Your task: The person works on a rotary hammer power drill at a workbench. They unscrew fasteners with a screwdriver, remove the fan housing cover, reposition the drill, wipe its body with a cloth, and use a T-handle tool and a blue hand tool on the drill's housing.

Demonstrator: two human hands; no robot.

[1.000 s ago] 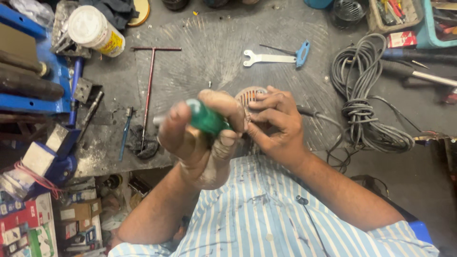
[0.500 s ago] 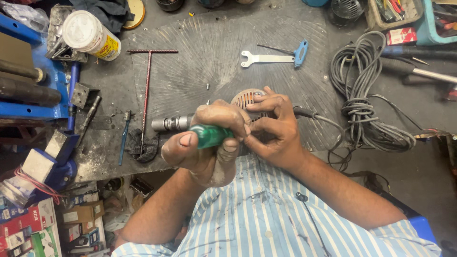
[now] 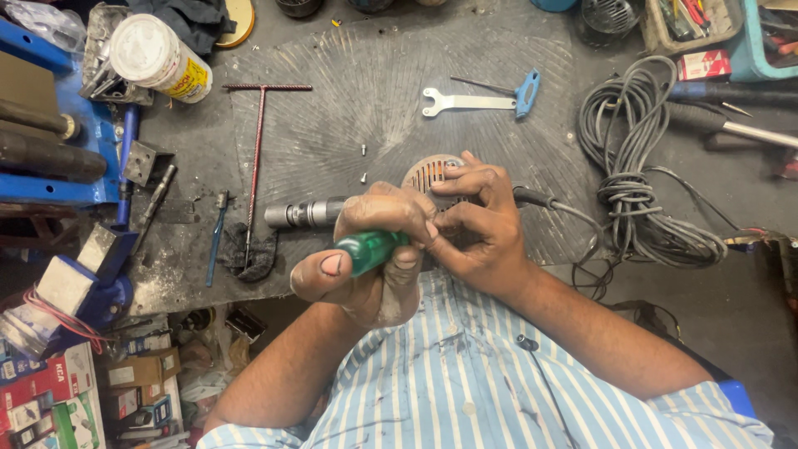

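At the far left edge of the bench (image 3: 349,108), around nine o'clock from my hands, I see a blue vise (image 3: 75,179) and, at about ten o'clock, a white can with a yellow label (image 3: 158,58) lying on its side; both sit well apart from the work. Moving right, a long T-handle wrench (image 3: 258,150) runs down the bench to a dark rag (image 3: 249,254), with a small blue-handled tool (image 3: 216,237) just beside it. Next comes the metal nose of a power tool (image 3: 303,214), pointing to nine o'clock, its body hidden under my hands. My left hand (image 3: 374,258) has its grip clamped on a green-handled screwdriver (image 3: 370,249), thumb laid along the handle, I judge so as to press and turn; the blade is hidden, so I cannot tell where its tip sits. My right hand (image 3: 478,220) rests closed over the tool's body, fingers touching its round vented end cap (image 3: 428,173), seemingly to steady it against the turning. Two small screws (image 3: 363,164) lie loose at twelve o'clock, near enough to be knocked. Farther up, at one o'clock, lie a flat spanner (image 3: 465,102) and a blue-handled key (image 3: 524,90). The tool's cord (image 3: 549,202) leaves at three o'clock into a coiled grey cable (image 3: 640,166), which crowds that side.
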